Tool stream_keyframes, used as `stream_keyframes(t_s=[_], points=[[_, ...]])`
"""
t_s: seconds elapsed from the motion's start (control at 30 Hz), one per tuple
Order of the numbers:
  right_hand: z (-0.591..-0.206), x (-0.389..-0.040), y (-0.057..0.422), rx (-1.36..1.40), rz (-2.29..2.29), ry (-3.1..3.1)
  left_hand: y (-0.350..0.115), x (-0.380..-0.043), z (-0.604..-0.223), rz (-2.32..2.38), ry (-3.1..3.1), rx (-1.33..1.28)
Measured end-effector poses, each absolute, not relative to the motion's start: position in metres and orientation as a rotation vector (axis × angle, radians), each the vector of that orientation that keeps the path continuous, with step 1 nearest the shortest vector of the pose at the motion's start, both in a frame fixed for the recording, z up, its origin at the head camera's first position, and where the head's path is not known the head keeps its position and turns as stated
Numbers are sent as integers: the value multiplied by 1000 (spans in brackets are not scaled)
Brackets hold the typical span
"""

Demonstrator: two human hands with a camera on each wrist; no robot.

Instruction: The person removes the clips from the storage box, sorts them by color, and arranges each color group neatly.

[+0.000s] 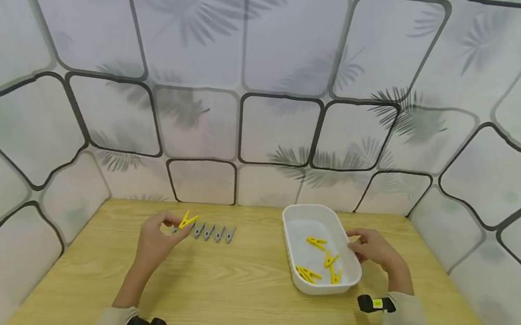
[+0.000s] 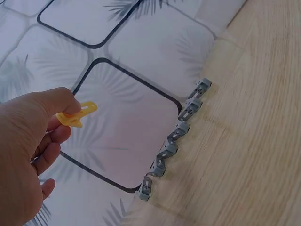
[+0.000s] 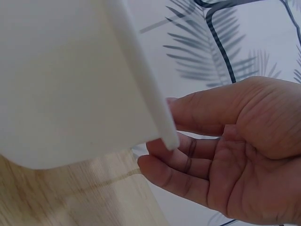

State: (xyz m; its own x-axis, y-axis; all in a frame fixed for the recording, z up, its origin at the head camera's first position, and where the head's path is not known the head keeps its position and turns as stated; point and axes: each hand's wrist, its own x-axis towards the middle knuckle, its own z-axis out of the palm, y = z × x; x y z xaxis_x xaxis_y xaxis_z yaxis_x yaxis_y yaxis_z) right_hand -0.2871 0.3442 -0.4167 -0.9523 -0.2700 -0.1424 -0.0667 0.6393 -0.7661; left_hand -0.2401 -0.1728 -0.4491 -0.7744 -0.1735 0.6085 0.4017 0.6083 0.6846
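Observation:
A yellow clothespin (image 1: 186,221) is pinched between the thumb and fingers of my left hand (image 1: 156,241), held up at the left end of a row of grey clothespins (image 1: 208,232). The left wrist view shows the yellow clothespin (image 2: 77,114) in the fingertips, apart from the grey row (image 2: 168,149) on the table. On the right, my right hand (image 1: 374,249) grips the rim of a white plastic tub (image 1: 287,233). Several yellow clothespins (image 1: 308,274) lie loose inside it. In the right wrist view, my thumb and curled fingers (image 3: 162,174) take the tub's edge (image 3: 148,94) between them.
The light wooden table (image 1: 237,307) runs back to a pale curtain (image 1: 273,132) with dark outlined shapes and leaf prints, which also stands at both sides. A black strap with a camera sits on each sleeve (image 1: 402,322).

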Motion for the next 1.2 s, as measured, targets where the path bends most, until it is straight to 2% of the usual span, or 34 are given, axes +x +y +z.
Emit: stream_keyframes(t_s=[0.23, 0.47, 1.2], points=[[-420, -288, 345, -261, -1199, 2621, -197, -238, -458, -880, -2246, -163], [-419, -285, 348, -275, -1199, 2609, -208, -237, -476, -914, -2469, -71], [-420, -289, 346, -295, -1217, 2591, -217, -232, -482, -880, -2718, 236]])
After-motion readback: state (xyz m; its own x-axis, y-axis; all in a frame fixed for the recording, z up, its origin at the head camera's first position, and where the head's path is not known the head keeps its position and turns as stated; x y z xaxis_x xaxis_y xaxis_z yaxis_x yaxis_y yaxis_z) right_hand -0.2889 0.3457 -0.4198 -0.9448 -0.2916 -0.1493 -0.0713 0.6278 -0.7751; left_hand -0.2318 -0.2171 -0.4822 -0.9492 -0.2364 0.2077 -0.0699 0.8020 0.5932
